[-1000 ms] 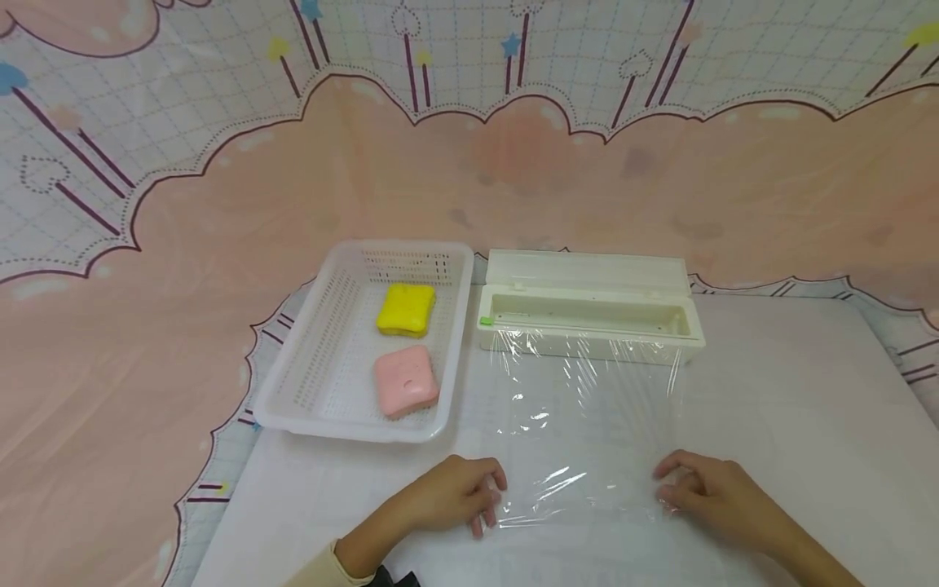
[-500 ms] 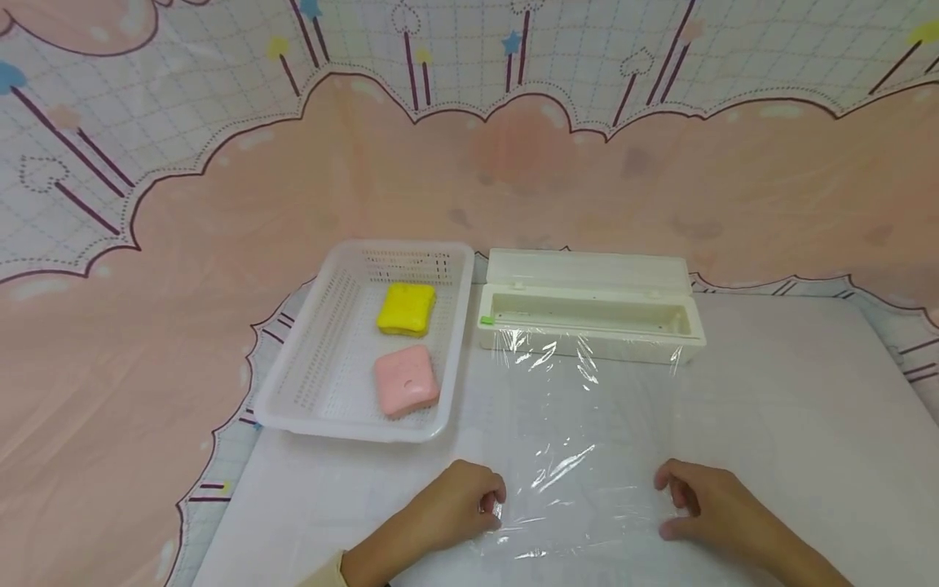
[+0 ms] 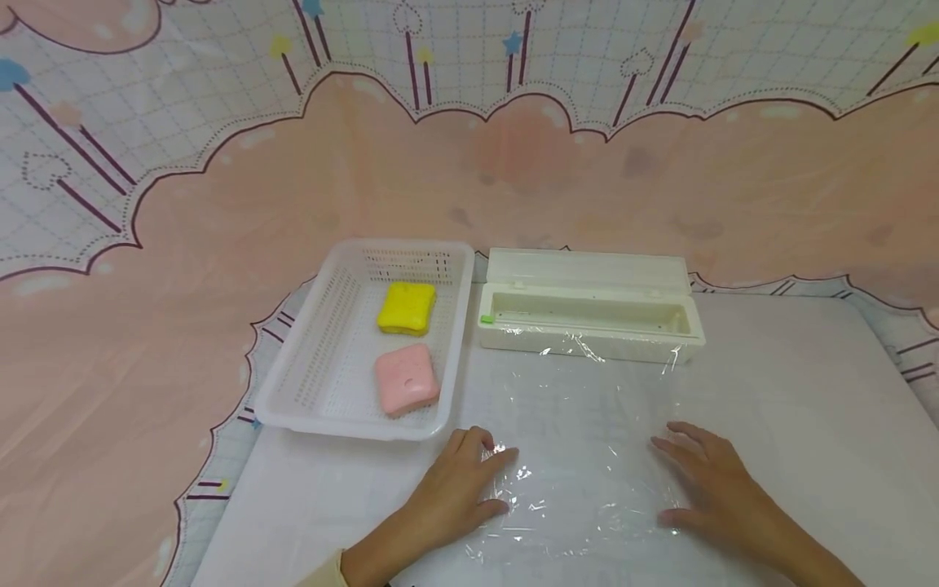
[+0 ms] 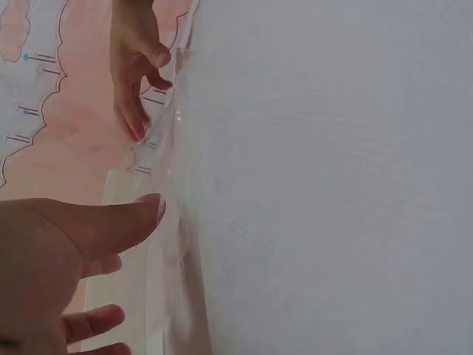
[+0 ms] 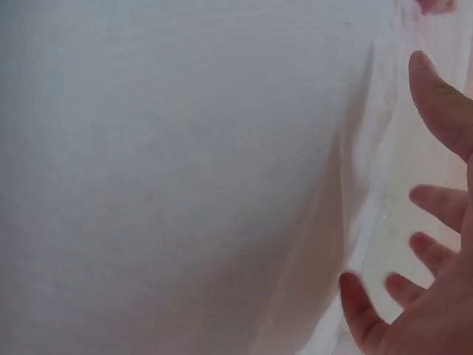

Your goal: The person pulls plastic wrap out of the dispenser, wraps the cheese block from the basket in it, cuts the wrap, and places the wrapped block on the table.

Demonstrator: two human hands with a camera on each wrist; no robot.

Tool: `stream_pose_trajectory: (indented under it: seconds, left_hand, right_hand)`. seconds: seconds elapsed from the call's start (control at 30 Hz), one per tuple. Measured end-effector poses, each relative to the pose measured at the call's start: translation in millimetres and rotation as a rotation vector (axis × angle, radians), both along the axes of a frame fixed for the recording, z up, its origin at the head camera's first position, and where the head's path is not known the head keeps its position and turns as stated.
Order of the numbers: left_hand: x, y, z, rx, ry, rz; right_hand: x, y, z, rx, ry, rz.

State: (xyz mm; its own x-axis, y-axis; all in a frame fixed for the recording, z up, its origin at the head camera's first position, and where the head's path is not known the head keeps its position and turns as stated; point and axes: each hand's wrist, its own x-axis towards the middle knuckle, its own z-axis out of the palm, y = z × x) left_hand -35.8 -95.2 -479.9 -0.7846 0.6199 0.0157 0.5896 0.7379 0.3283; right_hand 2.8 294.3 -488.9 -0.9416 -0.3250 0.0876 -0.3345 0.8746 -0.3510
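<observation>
A sheet of clear cling film (image 3: 579,456) stretches from the front of a white cling film dispenser box (image 3: 587,346) toward me over the white table. My left hand (image 3: 456,489) is at the film's left edge, fingers spread and thumb apart. Across from it, my right hand (image 3: 722,497) has its fingers spread by the right edge. Neither hand grips the film. In the left wrist view my left hand (image 4: 59,259) is relaxed, with the other hand farther off. The right wrist view has my right hand (image 5: 436,251) with fingers apart beside the film.
A white perforated basket (image 3: 458,350) stands left of the dispenser, holding a yellow square block (image 3: 406,308) and a pink square block (image 3: 406,381). The dispenser's lid (image 3: 587,271) is raised at the back. A patterned cloth (image 3: 411,179) hangs behind the table (image 3: 807,391).
Both hands had curled fingers at the film's near corners; now their fingers are spread and have shifted forward along its sides. The film's near end has come closer to me and looks more crinkled.
</observation>
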Motion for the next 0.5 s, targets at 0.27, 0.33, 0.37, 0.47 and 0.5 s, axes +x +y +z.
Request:
stream_pose_trajectory:
  seconds: [0.27, 0.33, 0.37, 0.47, 0.5]
  left_hand:
    - [-1.3, -2.4, -3.5, -0.15, 0.003, -0.064]
    - [-1.8, -2.9, -2.5, -0.165, -0.023, -0.069]
    - [-2.0, -3.2, -2.1, -0.17, -0.034, -0.072]
    - [-2.8, -4.4, -2.2, -0.177, -0.053, -0.077]
    - [-3.1, -4.7, -2.5, -0.181, -0.056, -0.079]
  right_hand:
    - [9.1, 0.6, -5.8, 0.138, -0.104, 0.039]
    - [9.5, -0.3, -5.6, 0.164, -0.163, 0.022]
    - [9.6, -0.6, -5.8, 0.174, -0.185, 0.016]
    - [8.8, -0.2, -6.5, 0.216, -0.212, 0.016]
    - [8.6, -0.3, -6.4, 0.225, -0.216, 0.017]
